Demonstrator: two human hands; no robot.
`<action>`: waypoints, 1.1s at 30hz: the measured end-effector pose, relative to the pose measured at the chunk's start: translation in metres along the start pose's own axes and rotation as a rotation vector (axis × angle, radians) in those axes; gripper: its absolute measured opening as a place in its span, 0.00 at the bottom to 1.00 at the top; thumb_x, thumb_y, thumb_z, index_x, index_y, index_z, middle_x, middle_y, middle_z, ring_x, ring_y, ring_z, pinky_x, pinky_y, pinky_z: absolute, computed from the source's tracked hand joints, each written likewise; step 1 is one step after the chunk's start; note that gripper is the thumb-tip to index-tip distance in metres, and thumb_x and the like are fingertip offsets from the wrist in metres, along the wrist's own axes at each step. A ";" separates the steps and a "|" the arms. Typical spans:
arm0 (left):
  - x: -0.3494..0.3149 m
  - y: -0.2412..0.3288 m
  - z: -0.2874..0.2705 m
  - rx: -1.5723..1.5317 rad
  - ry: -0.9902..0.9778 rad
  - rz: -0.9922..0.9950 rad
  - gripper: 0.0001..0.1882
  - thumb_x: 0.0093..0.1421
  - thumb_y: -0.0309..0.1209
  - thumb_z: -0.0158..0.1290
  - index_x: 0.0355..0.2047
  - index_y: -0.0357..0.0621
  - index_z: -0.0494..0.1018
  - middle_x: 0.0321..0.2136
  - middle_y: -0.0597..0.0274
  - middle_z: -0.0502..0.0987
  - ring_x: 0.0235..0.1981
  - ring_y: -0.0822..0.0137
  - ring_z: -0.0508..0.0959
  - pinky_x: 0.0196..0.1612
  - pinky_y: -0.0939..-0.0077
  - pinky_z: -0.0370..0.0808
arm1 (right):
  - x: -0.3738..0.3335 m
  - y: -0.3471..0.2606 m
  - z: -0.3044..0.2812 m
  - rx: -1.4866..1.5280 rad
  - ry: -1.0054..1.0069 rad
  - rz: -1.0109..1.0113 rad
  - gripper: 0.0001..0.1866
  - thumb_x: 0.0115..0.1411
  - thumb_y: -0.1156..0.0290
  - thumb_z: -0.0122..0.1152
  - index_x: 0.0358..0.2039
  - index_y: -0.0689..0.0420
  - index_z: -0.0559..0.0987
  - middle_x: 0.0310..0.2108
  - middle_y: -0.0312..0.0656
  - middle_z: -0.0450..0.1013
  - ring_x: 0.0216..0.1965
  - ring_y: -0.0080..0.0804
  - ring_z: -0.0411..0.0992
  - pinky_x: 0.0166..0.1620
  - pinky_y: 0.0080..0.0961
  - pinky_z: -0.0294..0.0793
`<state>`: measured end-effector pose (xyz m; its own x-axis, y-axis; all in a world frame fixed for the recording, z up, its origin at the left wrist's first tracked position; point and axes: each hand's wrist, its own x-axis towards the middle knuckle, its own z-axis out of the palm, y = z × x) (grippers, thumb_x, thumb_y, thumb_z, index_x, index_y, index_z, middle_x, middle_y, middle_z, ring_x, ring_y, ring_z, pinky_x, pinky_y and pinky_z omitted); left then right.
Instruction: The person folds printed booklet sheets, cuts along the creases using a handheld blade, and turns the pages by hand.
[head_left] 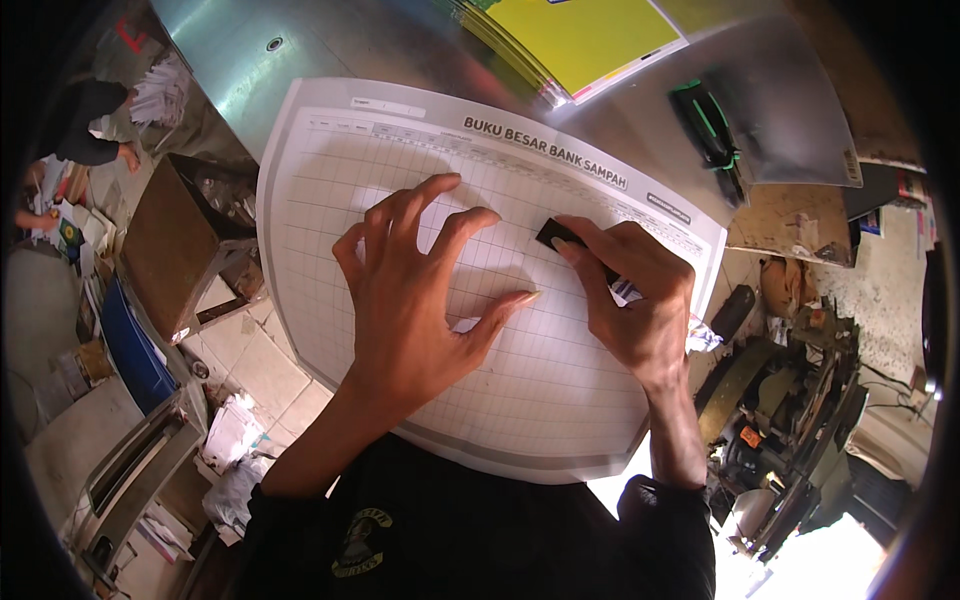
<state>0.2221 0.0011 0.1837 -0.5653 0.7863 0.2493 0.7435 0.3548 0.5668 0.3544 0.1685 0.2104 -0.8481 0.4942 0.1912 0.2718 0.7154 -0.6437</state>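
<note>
A large white sheet printed with a ruled table (500, 390) lies in front of me, its lower edge against my dark shirt. Over its left middle, my left hand (415, 265) is spread with fingers bent and nothing in them. My right hand (635, 285), on the sheet's right side, grips a black eraser (552, 234) between thumb and fingers. One end of this dark block points up and left over the grid. The rest is covered by the fingers, with a small white and blue part showing under them.
The shiny metal tabletop (225, 60) holds a yellow sheet (575, 40) and a green-and-black hand tool (707, 130) near clear plastic. At left are a brown box (165, 245) and another person's hand (128, 156). Dark machinery (790, 400) stands at right.
</note>
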 end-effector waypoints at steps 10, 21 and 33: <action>0.002 0.011 0.002 0.043 0.015 -0.030 0.33 0.48 0.45 0.71 0.54 0.52 0.74 0.61 0.53 0.69 0.60 0.46 0.67 0.61 0.47 0.57 | -0.004 -0.008 0.003 0.012 0.046 0.093 0.13 0.57 0.81 0.67 0.43 0.57 0.87 0.27 0.46 0.78 0.27 0.40 0.78 0.32 0.35 0.77; 0.026 0.057 -0.101 -0.725 -0.116 0.529 0.21 0.46 0.33 0.75 0.42 0.48 0.83 0.39 0.64 0.85 0.39 0.63 0.84 0.42 0.68 0.76 | -0.019 -0.005 0.008 -0.035 0.119 0.018 0.12 0.61 0.74 0.68 0.45 0.58 0.86 0.32 0.49 0.81 0.28 0.47 0.80 0.32 0.40 0.79; 0.043 0.150 -0.147 -0.430 -0.065 1.153 0.19 0.59 0.38 0.64 0.50 0.49 0.80 0.47 0.66 0.81 0.48 0.66 0.77 0.47 0.72 0.73 | -0.016 0.021 -0.029 0.246 0.088 0.094 0.11 0.65 0.73 0.65 0.48 0.56 0.84 0.33 0.50 0.82 0.32 0.42 0.81 0.40 0.38 0.80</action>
<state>0.2568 0.0134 0.3948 0.3715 0.5573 0.7426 0.6111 -0.7489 0.2563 0.3864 0.1899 0.2152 -0.7786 0.6014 0.1790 0.2194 0.5281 -0.8203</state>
